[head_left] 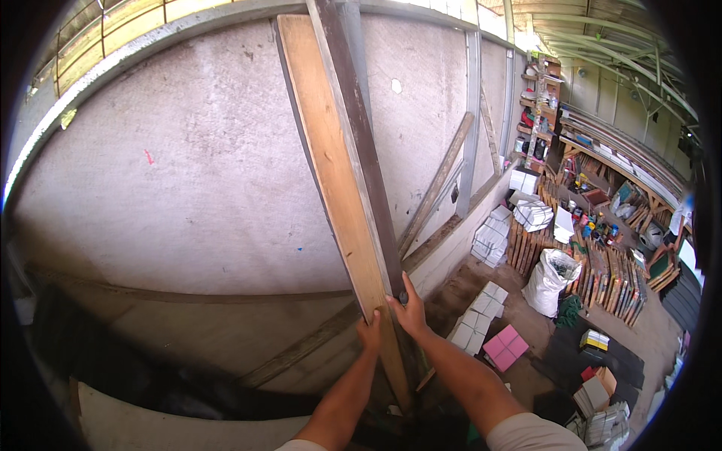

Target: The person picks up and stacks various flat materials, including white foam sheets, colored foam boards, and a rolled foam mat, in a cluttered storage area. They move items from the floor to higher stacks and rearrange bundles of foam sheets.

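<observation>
A long, pale wooden plank (331, 165) stands nearly upright before me, tilted with its top to the left. Beside its right edge runs a dark brown post (361, 128). My left hand (368, 332) is closed on the plank's left edge, thumb on the front face and the other fingers hidden behind. A little higher, my right hand (410, 312) grips the right edge, its thumb on the wood and a finger pointing up by the post. A small dark piece (403, 298) shows between that thumb and finger; its kind is unclear.
Behind the plank is a whitish wall panel (188, 165). Bundled white stacks (474, 319), a pink bundle (505, 347) and a white sack (551, 282) stand on the floor at right. Beyond are rows of wooden boards (609, 278) and shelves (538, 113). A slanted timber (436, 184) leans nearby.
</observation>
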`<state>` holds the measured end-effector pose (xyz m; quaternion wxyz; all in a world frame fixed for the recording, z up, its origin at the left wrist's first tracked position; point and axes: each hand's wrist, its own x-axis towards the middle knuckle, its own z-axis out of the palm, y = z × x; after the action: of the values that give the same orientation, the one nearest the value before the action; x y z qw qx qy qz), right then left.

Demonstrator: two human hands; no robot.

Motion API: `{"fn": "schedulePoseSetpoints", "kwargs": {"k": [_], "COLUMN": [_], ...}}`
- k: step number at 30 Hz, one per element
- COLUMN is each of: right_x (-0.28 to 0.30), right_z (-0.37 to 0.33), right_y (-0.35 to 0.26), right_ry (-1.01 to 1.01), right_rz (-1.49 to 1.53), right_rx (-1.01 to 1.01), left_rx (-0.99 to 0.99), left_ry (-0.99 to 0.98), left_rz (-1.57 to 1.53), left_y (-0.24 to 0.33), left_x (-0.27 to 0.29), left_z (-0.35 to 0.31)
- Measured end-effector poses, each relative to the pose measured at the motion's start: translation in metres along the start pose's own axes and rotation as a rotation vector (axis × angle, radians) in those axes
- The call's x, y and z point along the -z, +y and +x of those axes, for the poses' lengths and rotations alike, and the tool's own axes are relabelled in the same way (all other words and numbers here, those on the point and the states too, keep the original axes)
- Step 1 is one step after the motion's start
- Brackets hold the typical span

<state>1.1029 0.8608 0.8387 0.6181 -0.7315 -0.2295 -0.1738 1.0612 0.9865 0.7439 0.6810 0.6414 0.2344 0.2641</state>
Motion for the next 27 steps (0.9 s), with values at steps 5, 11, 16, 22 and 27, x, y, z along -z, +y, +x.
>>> {"fn": "schedulePoseSetpoints", "kwargs": {"k": [5,11,16,22,27], "right_x": [0.014,-0.002,0.006,0.005,-0.013], "right_z": [0.022,0.026,0.016,-0.015,-0.058], "right_y": [0.001,0.013,0.023,0.034,0.024], "right_ry": [0.028,0.035,0.044,0.120,0.242], "right_rz": [-0.026,-0.069,-0.127,-0.162,-0.259], "right_rx": [-0.061,-0.093,-0.064,-0.157,-0.246], "left_rx": [-0.041,-0.074,-0.011,-0.005,-0.035], "left_ry": [-0.105,-0.143,-0.220,-0.345,-0.147], "left_rz": [-0.096,-0.228,-0.048,0.160,0.286], "left_y": [0.012,-0.026,-0.005,-0.011,-0.006], "left_x": [-0.028,-0.025,-0.021,0.011,0.023], "left_z": [0.024,0.060,0.069,0.098,0.072]}}
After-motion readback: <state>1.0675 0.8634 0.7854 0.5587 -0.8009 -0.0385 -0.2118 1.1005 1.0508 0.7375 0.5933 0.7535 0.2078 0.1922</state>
